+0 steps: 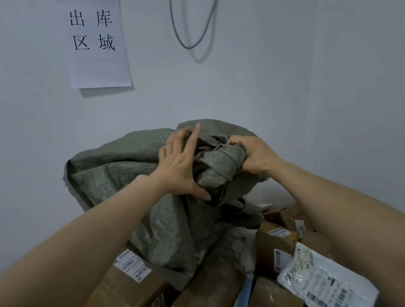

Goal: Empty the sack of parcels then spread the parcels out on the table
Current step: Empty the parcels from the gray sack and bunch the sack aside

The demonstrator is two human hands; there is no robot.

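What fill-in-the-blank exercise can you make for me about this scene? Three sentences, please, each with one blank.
1. The right hand grips the bunched ____, and the left hand rests on it.
2. The paper sign hangs on the ____.
3. The white mailer lies in the bottom ____ corner of the view.

Missing words: sack; wall; right.
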